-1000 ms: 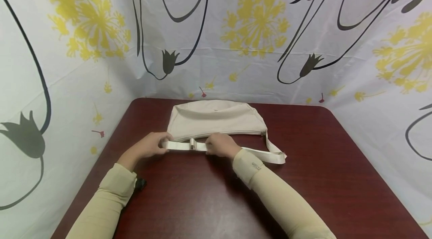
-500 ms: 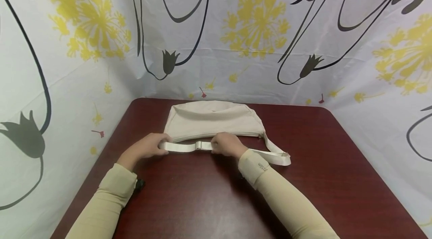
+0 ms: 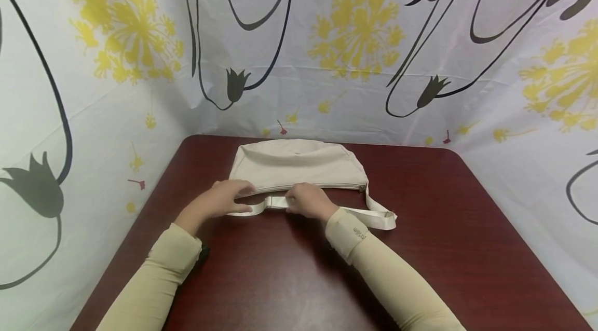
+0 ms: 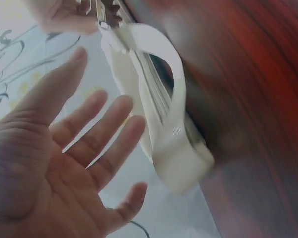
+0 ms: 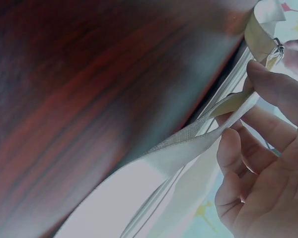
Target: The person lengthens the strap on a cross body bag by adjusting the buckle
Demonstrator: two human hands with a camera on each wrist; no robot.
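A cream shoulder bag [image 3: 299,165] lies flat near the table's far side, its zipper edge facing me. Along that edge runs its cream strap [image 3: 369,218], with a slider buckle [image 3: 269,202] between my hands. My right hand [image 3: 309,200] pinches the strap just right of the buckle; the right wrist view shows the strap [image 5: 174,153] between thumb and curled fingers. At the bag's left end is my left hand [image 3: 218,201]. In the left wrist view its fingers [image 4: 107,134] are spread, apart from the looped strap [image 4: 178,74].
The dark red wooden table [image 3: 280,279] extends toward me and to both sides. A white cloth [image 3: 299,87] printed with yellow and grey flowers hangs behind the table and along its sides.
My left hand has let go of the strap's left end and moved slightly right, its fingers opening. The strap there has slackened. My right hand shifted right, then back left, still pinching the strap.
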